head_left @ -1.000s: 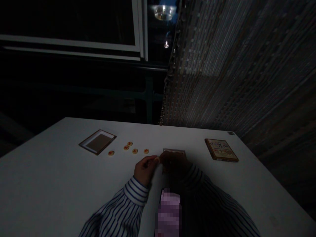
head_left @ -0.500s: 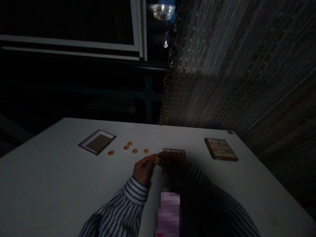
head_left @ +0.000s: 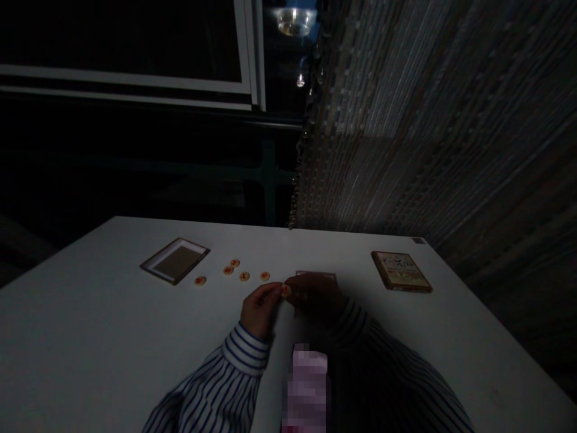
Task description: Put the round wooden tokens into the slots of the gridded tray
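Observation:
My left hand (head_left: 260, 308) is closed, pinching a round wooden xiangqi piece (head_left: 285, 291) with a red character between thumb and fingertips. On the piece's other side, the fingertips of my right hand (head_left: 319, 294) also close against it; this hand is in deep shadow. Beneath my right hand lies a flat tray or box (head_left: 331, 277), mostly covered, so its contents are hidden. Several more xiangqi pieces lie flat on the table to the left, among them one (head_left: 265, 276) close to my left hand and one (head_left: 201, 281) farther off.
A shallow open box lid (head_left: 175, 260) rests at the left of the white table (head_left: 135, 337). At the right lies a flat box with a printed cover (head_left: 401, 272). A bead curtain (head_left: 360, 168) hangs behind the table's far edge. The scene is dim.
Both hands stay on the same xiangqi piece, with slight finger movement. The right hand's fingers shift a little over the tray. The view drifts slightly.

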Demonstrator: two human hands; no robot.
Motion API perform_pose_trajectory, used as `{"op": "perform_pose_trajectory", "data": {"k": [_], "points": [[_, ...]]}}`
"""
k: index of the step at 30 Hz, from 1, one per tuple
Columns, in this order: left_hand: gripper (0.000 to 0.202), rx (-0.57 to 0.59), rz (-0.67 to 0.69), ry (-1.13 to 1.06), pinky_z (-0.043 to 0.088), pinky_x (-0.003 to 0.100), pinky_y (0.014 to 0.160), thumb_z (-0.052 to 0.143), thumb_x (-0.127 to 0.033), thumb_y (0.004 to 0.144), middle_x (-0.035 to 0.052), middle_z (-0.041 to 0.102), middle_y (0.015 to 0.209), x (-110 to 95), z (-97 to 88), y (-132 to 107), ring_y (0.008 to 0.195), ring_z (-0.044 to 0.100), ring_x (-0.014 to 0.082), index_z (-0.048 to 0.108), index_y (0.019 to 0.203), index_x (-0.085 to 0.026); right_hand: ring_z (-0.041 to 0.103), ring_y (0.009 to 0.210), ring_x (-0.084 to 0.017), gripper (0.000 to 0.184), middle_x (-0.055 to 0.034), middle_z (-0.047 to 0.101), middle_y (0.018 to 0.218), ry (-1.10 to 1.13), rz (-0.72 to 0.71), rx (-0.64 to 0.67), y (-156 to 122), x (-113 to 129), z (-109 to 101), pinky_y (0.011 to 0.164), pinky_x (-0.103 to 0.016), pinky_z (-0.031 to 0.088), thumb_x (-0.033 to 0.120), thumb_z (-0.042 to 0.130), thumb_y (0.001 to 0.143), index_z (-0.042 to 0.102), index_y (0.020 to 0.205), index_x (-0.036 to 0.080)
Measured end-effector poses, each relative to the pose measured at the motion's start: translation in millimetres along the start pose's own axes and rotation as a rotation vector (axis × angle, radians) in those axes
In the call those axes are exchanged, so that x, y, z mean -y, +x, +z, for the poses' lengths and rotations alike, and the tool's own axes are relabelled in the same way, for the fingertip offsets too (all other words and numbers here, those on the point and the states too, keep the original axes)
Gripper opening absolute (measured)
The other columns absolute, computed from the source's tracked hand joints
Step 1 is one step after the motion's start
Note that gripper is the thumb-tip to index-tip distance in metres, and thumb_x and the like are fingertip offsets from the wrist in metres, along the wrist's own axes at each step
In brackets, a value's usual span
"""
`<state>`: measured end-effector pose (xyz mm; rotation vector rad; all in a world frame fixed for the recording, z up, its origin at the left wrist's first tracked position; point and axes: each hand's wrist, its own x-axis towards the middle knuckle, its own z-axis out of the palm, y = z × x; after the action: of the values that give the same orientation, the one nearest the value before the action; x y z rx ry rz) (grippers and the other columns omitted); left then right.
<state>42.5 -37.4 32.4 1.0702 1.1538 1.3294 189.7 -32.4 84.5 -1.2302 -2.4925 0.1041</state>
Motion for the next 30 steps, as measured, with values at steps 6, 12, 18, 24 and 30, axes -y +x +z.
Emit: {"op": "perform_pose_trajectory", "data": {"k": [6,12,18,24,30], "points": [[0.028,-0.001,0.002,0.030,0.047,0.029,0.075,0.063,-0.034,0.061,0.0062,0.068,0.079,-0.4,-0.5,-0.1,0.078,0.061,0.0178,0.065,0.079,-0.013,0.053,0.066,-0.011,0.025,-0.0014,0.062,0.074,-0.026,-0.040,-0.018,0.1,0.0,-3.5,0.058,-0.023,0.032,0.033,0.036,0.084,0.057,0.085,0.020],[0.030,0.040,-0.047,-0.089,0.047,0.029,0.076,0.065,-0.034,0.059,0.0069,0.068,0.081,-2.4,1.2,-1.9,0.079,0.061,0.0183,0.065,0.081,-0.013,0.052,0.065,-0.012,0.026,-0.0004,0.061,0.071,-0.042,-0.052,-0.025,0.2,-2.5,-2.6,0.058,-0.023,0.031,0.032,0.034,0.084,0.057,0.083,0.021],[0.027,0.049,-0.079,-0.139,0.048,0.027,0.073,0.067,-0.029,0.058,0.0053,0.069,0.077,-3.8,3.7,-2.2,0.074,0.062,0.0164,0.064,0.080,-0.013,0.053,0.069,-0.013,0.026,-0.0016,0.062,0.078,-0.033,-0.025,-0.044,-1.1,-4.3,-1.6,0.060,-0.023,0.032,0.038,0.038,0.081,0.057,0.088,0.022],[0.030,0.075,-0.055,-0.130,0.048,0.029,0.074,0.065,-0.031,0.060,0.0065,0.068,0.080,-1.6,3.0,-2.6,0.077,0.062,0.0176,0.063,0.083,-0.012,0.053,0.068,-0.013,0.029,-0.0021,0.062,0.075,-0.090,0.011,0.045,-1.1,-2.4,-9.4,0.060,-0.024,0.032,0.040,0.035,0.082,0.058,0.084,0.022],[0.035,0.056,-0.077,-0.131,0.049,0.030,0.072,0.066,-0.036,0.057,0.0070,0.069,0.078,-3.7,5.6,-3.8,0.074,0.063,0.0182,0.063,0.082,-0.012,0.054,0.075,-0.015,0.030,-0.0033,0.063,0.082,-0.083,0.049,0.019,-3.7,-7.4,-18.8,0.066,-0.025,0.034,0.040,0.035,0.082,0.057,0.092,0.022]]}}
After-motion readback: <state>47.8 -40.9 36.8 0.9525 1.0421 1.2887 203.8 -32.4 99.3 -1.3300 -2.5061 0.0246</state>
